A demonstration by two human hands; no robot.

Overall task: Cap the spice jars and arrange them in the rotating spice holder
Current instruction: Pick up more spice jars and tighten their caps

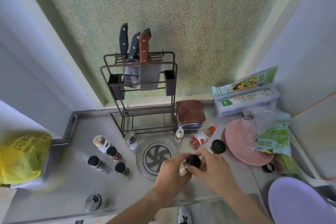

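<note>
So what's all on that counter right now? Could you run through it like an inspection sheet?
Surface: grey counter, with the clear round spice holder lying flat on it.
Job's things: jar in the left hand; black cap on its top under the right hand. Three black-capped jars stand left; red-capped bottle lies on its side; loose cap near the pink plate.
Clutter: knife rack, brown cloth, wrap box, yellow bag, steel lid.
Grippers: both hands hold the jar and cap.
Cables: nothing seen.
Surroundings: frosted window, pale walls.
</note>
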